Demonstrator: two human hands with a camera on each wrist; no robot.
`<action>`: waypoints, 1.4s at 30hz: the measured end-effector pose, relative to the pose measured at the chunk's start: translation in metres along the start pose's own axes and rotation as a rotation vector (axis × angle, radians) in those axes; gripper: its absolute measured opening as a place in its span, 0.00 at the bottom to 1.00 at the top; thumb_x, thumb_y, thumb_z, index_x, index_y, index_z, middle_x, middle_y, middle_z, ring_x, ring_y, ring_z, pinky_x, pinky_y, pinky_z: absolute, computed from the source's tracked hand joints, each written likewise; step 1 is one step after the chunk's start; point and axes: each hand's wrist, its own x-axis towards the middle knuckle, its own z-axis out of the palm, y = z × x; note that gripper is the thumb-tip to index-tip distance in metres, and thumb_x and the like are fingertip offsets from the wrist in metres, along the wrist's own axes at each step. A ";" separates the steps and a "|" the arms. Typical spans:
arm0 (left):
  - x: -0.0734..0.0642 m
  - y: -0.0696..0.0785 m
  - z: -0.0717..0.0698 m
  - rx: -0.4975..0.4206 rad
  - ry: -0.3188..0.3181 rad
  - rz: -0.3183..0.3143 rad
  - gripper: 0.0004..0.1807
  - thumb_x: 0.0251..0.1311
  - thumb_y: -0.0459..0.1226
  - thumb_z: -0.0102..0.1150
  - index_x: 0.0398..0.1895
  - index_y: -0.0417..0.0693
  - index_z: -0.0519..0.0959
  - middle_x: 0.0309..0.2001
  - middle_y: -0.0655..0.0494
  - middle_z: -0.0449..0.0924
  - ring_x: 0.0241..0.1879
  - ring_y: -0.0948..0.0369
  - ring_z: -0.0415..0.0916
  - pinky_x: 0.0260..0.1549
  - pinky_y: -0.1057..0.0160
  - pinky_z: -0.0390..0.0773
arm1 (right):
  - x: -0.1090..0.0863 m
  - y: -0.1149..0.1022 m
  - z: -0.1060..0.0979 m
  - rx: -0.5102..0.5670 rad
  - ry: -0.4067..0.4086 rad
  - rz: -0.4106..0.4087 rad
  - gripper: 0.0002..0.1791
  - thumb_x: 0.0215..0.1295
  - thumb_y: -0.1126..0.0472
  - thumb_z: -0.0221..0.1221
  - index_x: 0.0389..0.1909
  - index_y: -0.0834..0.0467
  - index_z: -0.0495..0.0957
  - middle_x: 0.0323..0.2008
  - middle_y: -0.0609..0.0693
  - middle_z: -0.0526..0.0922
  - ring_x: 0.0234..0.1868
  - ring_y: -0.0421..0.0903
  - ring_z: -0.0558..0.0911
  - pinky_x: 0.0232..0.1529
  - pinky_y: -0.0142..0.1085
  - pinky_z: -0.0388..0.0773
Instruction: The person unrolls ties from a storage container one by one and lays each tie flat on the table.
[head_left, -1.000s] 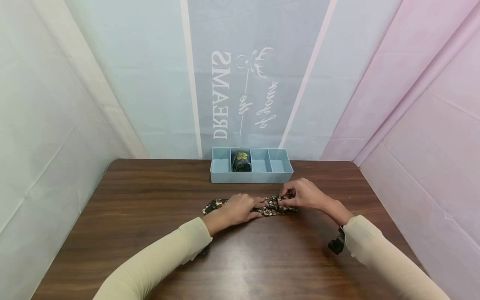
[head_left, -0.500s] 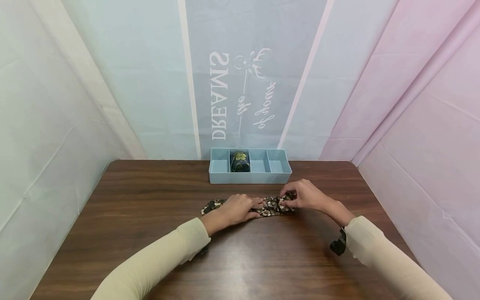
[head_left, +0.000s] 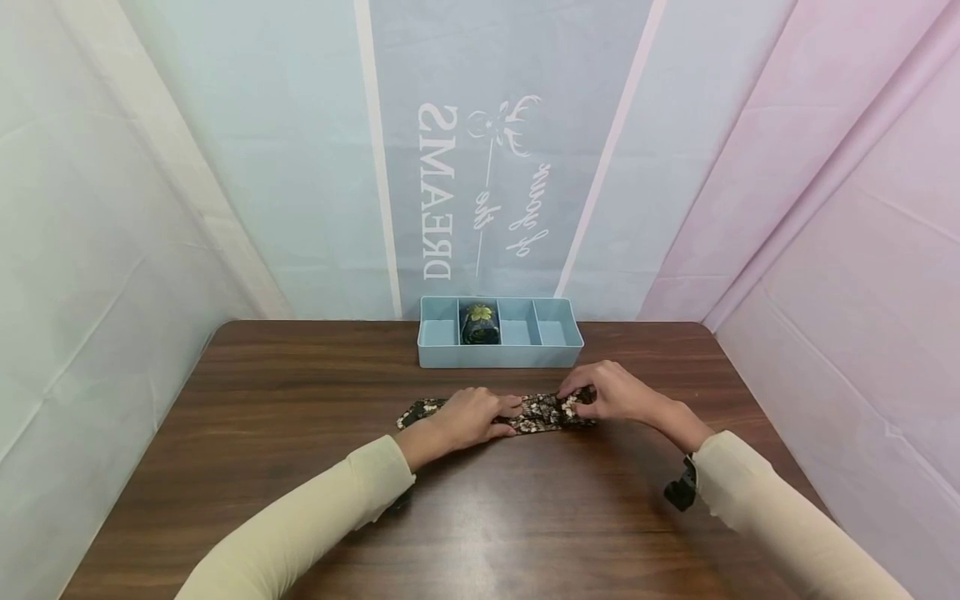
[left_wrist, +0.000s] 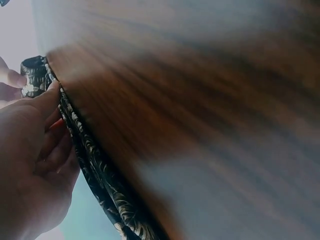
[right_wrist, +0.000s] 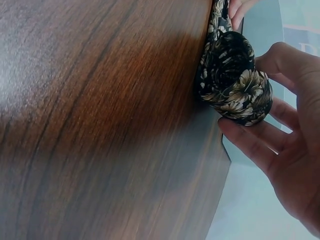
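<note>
A black necktie with a cream floral print lies crosswise on the table, its pointed end out to the left. At its right end it is coiled into a roll. My right hand holds this roll, thumb on one side and fingers curled round the other, as the right wrist view shows. My left hand rests on the flat stretch of the tie, left of the roll, with fingers extended along it. In the left wrist view the strip runs beneath that hand along the tabletop.
Behind the hands, a light blue box with several compartments stands at the table's back edge. Its second compartment from the left contains a dark roll with a yellow flower. A printed cloth backdrop rises behind the wooden table.
My right fingers have shifted on the roll, and more of its pale flowers now show. The left hand and the tie's pointed end have slid slightly left. The box's contents look the same.
</note>
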 end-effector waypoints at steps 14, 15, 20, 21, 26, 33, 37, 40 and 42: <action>-0.010 -0.008 -0.007 -0.076 -0.023 0.002 0.25 0.73 0.49 0.66 0.68 0.52 0.81 0.70 0.56 0.76 0.59 0.49 0.84 0.55 0.51 0.86 | -0.005 0.000 -0.001 0.012 0.016 0.065 0.08 0.63 0.66 0.68 0.41 0.54 0.91 0.44 0.49 0.91 0.39 0.42 0.89 0.35 0.32 0.87; -0.010 -0.008 -0.007 -0.077 -0.024 0.003 0.25 0.73 0.49 0.66 0.68 0.52 0.81 0.70 0.56 0.76 0.59 0.49 0.84 0.55 0.51 0.86 | -0.005 0.000 0.000 0.000 0.027 0.066 0.06 0.64 0.64 0.70 0.40 0.53 0.91 0.43 0.48 0.92 0.37 0.40 0.89 0.34 0.31 0.86; -0.011 -0.009 -0.008 -0.080 -0.029 0.001 0.25 0.73 0.49 0.66 0.68 0.52 0.81 0.71 0.56 0.76 0.58 0.50 0.84 0.55 0.52 0.86 | -0.005 0.002 0.004 -0.058 0.073 0.068 0.06 0.62 0.56 0.77 0.35 0.49 0.88 0.39 0.43 0.91 0.22 0.31 0.75 0.23 0.28 0.74; -0.011 -0.009 -0.008 -0.081 -0.029 0.001 0.25 0.73 0.49 0.66 0.68 0.52 0.81 0.71 0.56 0.76 0.58 0.50 0.84 0.55 0.52 0.86 | -0.006 0.003 0.004 -0.059 0.075 0.072 0.06 0.61 0.56 0.77 0.34 0.48 0.88 0.39 0.42 0.91 0.21 0.30 0.71 0.22 0.28 0.71; -0.011 -0.009 -0.008 -0.075 -0.027 0.004 0.25 0.73 0.49 0.66 0.69 0.53 0.81 0.71 0.57 0.76 0.58 0.50 0.84 0.55 0.52 0.87 | -0.009 0.002 0.001 -0.022 0.047 0.088 0.06 0.63 0.60 0.75 0.38 0.49 0.87 0.39 0.44 0.91 0.20 0.29 0.68 0.23 0.28 0.69; -0.011 -0.010 -0.007 -0.083 -0.036 0.001 0.26 0.73 0.50 0.65 0.69 0.52 0.80 0.71 0.56 0.76 0.59 0.49 0.84 0.55 0.51 0.86 | -0.011 0.003 -0.001 -0.007 0.001 0.046 0.13 0.61 0.68 0.69 0.46 0.55 0.91 0.45 0.49 0.92 0.24 0.31 0.74 0.26 0.27 0.71; -0.013 -0.011 -0.008 -0.084 -0.033 -0.005 0.24 0.73 0.49 0.66 0.68 0.52 0.81 0.70 0.56 0.77 0.58 0.49 0.85 0.54 0.52 0.87 | -0.013 0.004 -0.001 -0.007 0.008 0.025 0.16 0.58 0.71 0.66 0.45 0.56 0.91 0.45 0.49 0.91 0.33 0.36 0.84 0.29 0.29 0.78; -0.015 -0.012 -0.008 -0.085 -0.030 -0.004 0.25 0.73 0.49 0.66 0.68 0.52 0.81 0.70 0.56 0.77 0.57 0.49 0.85 0.54 0.52 0.87 | -0.016 0.004 -0.003 0.012 0.001 0.052 0.17 0.58 0.72 0.64 0.45 0.55 0.91 0.46 0.50 0.91 0.35 0.37 0.85 0.31 0.30 0.83; -0.016 -0.014 -0.008 -0.087 -0.028 0.001 0.25 0.73 0.49 0.66 0.68 0.51 0.81 0.70 0.55 0.76 0.57 0.49 0.85 0.54 0.52 0.87 | -0.017 0.005 -0.004 0.030 -0.007 0.082 0.17 0.59 0.73 0.64 0.45 0.55 0.91 0.46 0.50 0.91 0.35 0.37 0.85 0.31 0.32 0.85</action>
